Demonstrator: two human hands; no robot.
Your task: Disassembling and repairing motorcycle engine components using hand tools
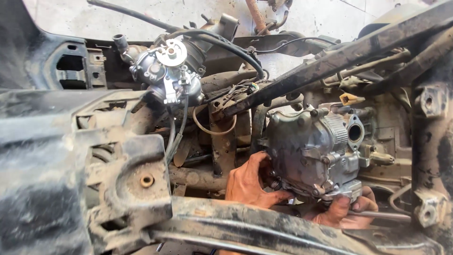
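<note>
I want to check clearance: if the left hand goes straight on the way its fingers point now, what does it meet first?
The left hand already touches the grey engine head at its lower left side, so it meets that at once; depth is unclear.

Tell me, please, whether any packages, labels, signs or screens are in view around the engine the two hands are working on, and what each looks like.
No packages, labels, signs or screens show.
Only bare, dirty metal: the grey engine head, held by the left hand and right hand.
The silver carburettor hangs at the upper left, unmarked as far as can be seen.
</note>
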